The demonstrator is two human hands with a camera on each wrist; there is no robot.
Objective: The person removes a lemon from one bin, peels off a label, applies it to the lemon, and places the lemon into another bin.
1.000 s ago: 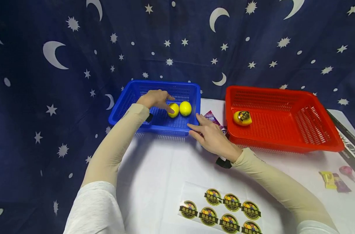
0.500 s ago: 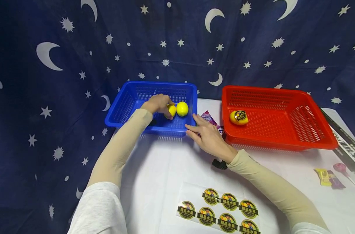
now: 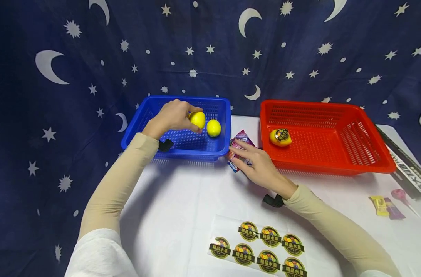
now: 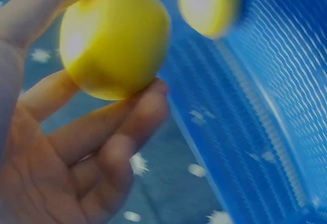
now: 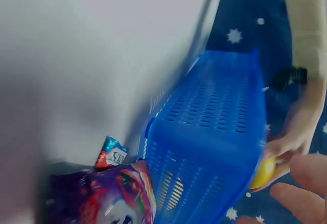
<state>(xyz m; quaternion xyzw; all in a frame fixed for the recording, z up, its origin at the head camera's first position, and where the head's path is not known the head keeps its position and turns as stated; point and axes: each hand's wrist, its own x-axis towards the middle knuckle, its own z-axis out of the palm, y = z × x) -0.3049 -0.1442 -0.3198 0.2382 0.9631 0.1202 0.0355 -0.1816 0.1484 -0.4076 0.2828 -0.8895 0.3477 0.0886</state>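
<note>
Above the floor of the blue plastic basket with slotted walls (image 3: 193,155), a plain, glossy yellow lemon (image 3: 198,120) is up in the person's left hand (image 3: 172,117), thumb on one side and fingers curled round the other, so it's a proper pinch. A second plain yellow lemon (image 3: 213,128) sits on the basket floor close by, near the right wall, and you can even see its yellow through the slots from the right wrist cam.

The right hand (image 3: 260,163) is pretty much wide open, fingers spread and not gripping anything, over some shiny purple candy packets (image 3: 243,136) between the baskets. Can't tell if it's actually touching them.

Next door there's a red plastic basket (image 3: 324,148) with a yellow lemon wearing a round black-and-gold sticker (image 3: 279,142) near its left end. Closer to the person, a sheet of matching round stickers (image 3: 243,254) lies on the white-covered table (image 3: 175,215).
</note>
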